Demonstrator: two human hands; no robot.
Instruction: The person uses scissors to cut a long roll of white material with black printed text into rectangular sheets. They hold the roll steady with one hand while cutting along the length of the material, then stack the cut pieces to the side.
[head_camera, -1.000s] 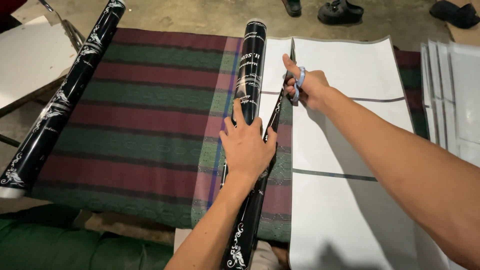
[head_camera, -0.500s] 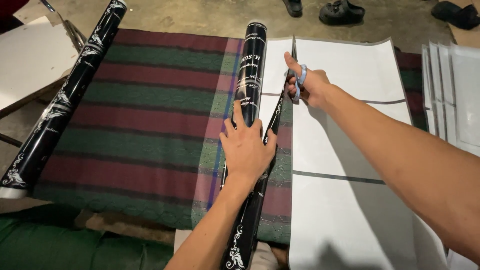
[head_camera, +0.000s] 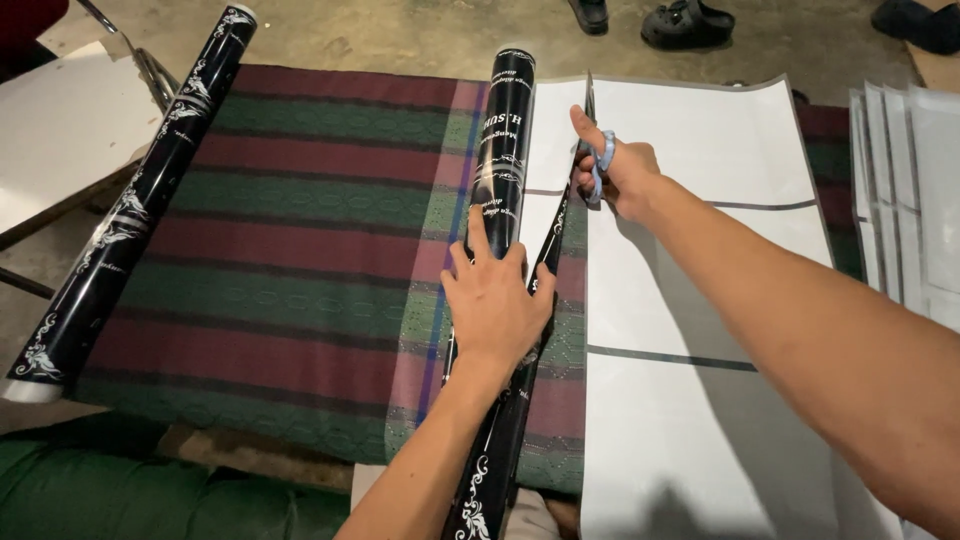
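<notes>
My left hand (head_camera: 497, 305) lies flat, fingers spread, pressing on the black roll (head_camera: 497, 250) that runs down the middle of the striped cloth (head_camera: 300, 250). My right hand (head_camera: 617, 175) is closed through the blue handles of the scissors (head_camera: 592, 140), blades pointing away along the white sheet (head_camera: 690, 300) beside the roll. A second black roll (head_camera: 130, 200) lies at the cloth's left edge.

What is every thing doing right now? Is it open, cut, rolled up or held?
Scissors: in the right hand, tips up on the sheet.
White sheet: flat, cut along its left edge almost to the top.
Middle black roll: rolled up, pressed down by the left hand.
Left black roll: rolled up, untouched.
Striped cloth: spread flat.
Paper stack: piled flat at the right.
</notes>
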